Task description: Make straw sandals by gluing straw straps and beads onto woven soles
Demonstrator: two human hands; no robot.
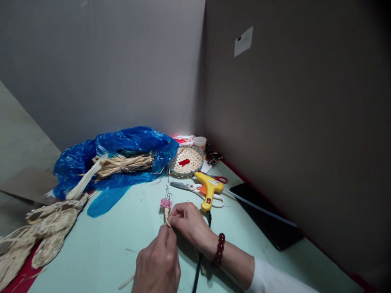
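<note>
A pale dried plant-fibre strip, perhaps braided, runs toward me from a pink binder clip on the light green tabletop. The fingers of my right hand are pinched on the strip just below the clip; a dark red bead bracelet circles that wrist. Closer to me, my left hand is closed, thumb and forefinger together at the lower part of the same strip. Its other fingers are curled under and partly hidden. Just beyond my right hand lies a yellow hot glue gun, overlapping white-handled scissors.
A blue plastic bag with a bundle of dried fibre lies at the back left. Woven fibre pieces rest on the left edge. A round woven tray and a cup stand behind. A black tablet-like slab lies right.
</note>
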